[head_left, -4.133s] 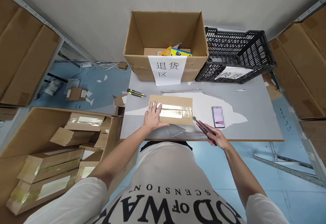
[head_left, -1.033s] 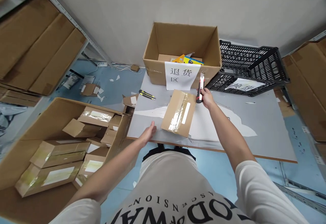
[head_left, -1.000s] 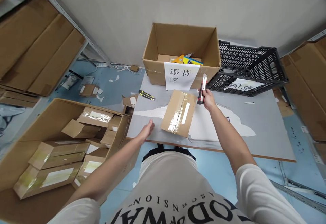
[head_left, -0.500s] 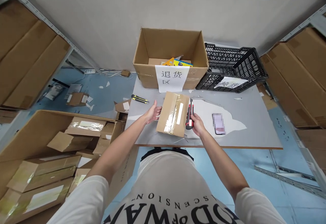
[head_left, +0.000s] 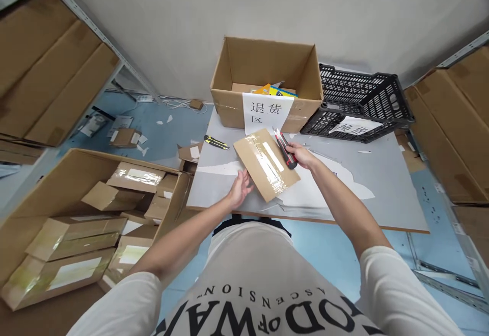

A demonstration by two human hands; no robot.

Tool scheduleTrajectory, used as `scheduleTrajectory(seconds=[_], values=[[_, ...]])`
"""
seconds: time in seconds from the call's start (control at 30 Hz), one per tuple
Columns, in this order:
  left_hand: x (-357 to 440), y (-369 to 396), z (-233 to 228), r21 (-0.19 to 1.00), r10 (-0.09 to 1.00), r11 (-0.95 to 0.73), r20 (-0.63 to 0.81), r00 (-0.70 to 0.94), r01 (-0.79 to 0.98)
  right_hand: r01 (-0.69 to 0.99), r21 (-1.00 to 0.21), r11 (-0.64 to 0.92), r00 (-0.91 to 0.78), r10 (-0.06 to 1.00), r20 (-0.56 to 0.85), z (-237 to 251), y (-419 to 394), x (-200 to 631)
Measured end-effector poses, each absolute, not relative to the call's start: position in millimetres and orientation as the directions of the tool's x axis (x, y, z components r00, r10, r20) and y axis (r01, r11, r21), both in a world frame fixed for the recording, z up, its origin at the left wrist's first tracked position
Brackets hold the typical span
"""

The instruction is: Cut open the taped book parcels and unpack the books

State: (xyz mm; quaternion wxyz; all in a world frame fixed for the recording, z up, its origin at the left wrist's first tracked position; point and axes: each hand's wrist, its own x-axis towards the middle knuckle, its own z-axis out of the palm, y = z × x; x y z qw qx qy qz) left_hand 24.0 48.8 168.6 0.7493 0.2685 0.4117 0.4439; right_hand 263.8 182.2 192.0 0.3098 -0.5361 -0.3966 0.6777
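Note:
A taped cardboard box (head_left: 256, 158) with a white label lies at an angle on the grey table (head_left: 385, 183). My right hand (head_left: 301, 155) is closed around a red and black utility knife (head_left: 284, 148), whose blade end points up and left above the box's right part. At the box's lower left edge is my left hand (head_left: 240, 189), its fingers apart and close against the side; whether they press on it I cannot tell. A yellow and black utility knife (head_left: 216, 142) lies on the table's left part.
Behind the box stands a large open carton (head_left: 229, 111) with colourful packets inside, a paper sign on its front. Beside it is a black plastic crate (head_left: 362, 106). A big carton of parcels (head_left: 76, 234) stands at the left. Shelves with cartons (head_left: 451, 132) flank the table.
The box has turned so that its top leans left. My right hand has brought the red knife up over the box. My left hand has moved down along its side.

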Motion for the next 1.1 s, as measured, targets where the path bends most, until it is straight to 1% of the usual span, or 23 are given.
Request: scheduleTrajectory(seconds=[0.1, 0.2, 0.33, 0.5, 0.57, 0.63, 0.7, 0.77, 0.8, 0.83, 0.87, 0.9, 0.93, 0.97, 1.0, 1.03, 1.1], values=[[45.5, 19.1, 158.3, 0.754, 0.901, 0.434, -0.360, 0.242, -0.494, 0.121, -0.888, -0.445, -0.338, 0.822, -0.458, 190.8, 213.2, 251.3], [62.0, 3.1, 151.7, 0.738, 0.906, 0.423, -0.338, 0.254, -0.525, 0.244, -0.881, -0.406, -0.420, 0.774, -0.473, 184.5, 234.9, 231.4], [70.9, -1.7, 147.1, 0.703, 0.888, 0.459, -0.382, 0.256, -0.544, 0.363, -0.865, -0.346, -0.489, 0.720, -0.493, 177.5, 250.2, 207.6], [69.2, -2.7, 146.2, 0.667, 0.859, 0.509, -0.434, 0.272, -0.544, 0.432, -0.845, -0.314, -0.480, 0.713, -0.511, 174.9, 253.6, 200.2], [65.6, -3.5, 147.6, 0.668, 0.849, 0.527, -0.446, 0.284, -0.526, 0.422, -0.855, -0.303, -0.490, 0.717, -0.496, 174.2, 252.2, 200.4], [59.2, -3.2, 150.7, 0.685, 0.831, 0.556, -0.473, 0.292, -0.471, 0.393, -0.876, -0.280, -0.505, 0.730, -0.460, 173.7, 250.4, 201.3], [48.6, 0.4, 156.4, 0.709, 0.795, 0.607, -0.535, 0.288, -0.360, 0.363, -0.899, -0.243, -0.503, 0.762, -0.409, 174.5, 248.1, 205.8], [32.9, 9.5, 165.0, 0.750, 0.763, 0.636, -0.576, 0.294, -0.182, 0.308, -0.930, -0.198, -0.469, 0.819, -0.330, 177.4, 242.4, 218.0], [23.5, 16.6, 170.2, 0.785, 0.764, 0.614, -0.568, 0.305, -0.076, 0.259, -0.951, -0.170, -0.434, 0.859, -0.271, 179.4, 236.8, 227.8], [13.4, 25.5, 175.3, 0.839, 0.793, 0.543, -0.525, 0.311, 0.030, 0.199, -0.970, -0.139, -0.384, 0.900, -0.208, 181.5, 228.5, 240.0], [3.3, 36.1, 180.2, 0.893, 0.844, 0.433, -0.450, 0.292, 0.125, 0.138, -0.984, -0.111, -0.320, 0.935, -0.151, 183.2, 217.2, 254.0], [-6.2, 48.0, 184.2, 0.926, 0.905, 0.298, -0.351, 0.240, 0.230, 0.085, -0.992, -0.088, -0.238, 0.965, -0.106, 184.2, 202.9, 269.1], [-14.7, 60.9, 187.0, 0.915, 0.953, 0.170, -0.247, 0.176, 0.367, 0.064, -0.993, -0.095, -0.156, 0.982, -0.104, 184.0, 185.9, 284.5], [-21.4, 74.0, 188.4, 0.859, 0.980, 0.067, -0.151, 0.126, 0.507, 0.070, -0.989, -0.132, -0.086, 0.987, -0.138, 182.2, 166.8, 299.0], [-25.9, 86.7, 188.3, 0.781, 0.992, -0.025, -0.059, 0.114, 0.624, 0.088, -0.980, -0.179, -0.020, 0.983, -0.182, 178.9, 146.5, 311.9], [-28.1, 98.3, 186.9, 0.695, 0.990, -0.106, 0.004, 0.144, 0.711, 0.116, -0.966, -0.232, 0.007, 0.972, -0.233, 174.0, 126.2, 322.5], [-25.8, 116.5, 181.5, 0.537, 0.976, -0.198, 0.034, 0.213, 0.820, 0.151, -0.931, -0.331, 0.046, 0.944, -0.328, 161.4, 89.2, 335.5]])
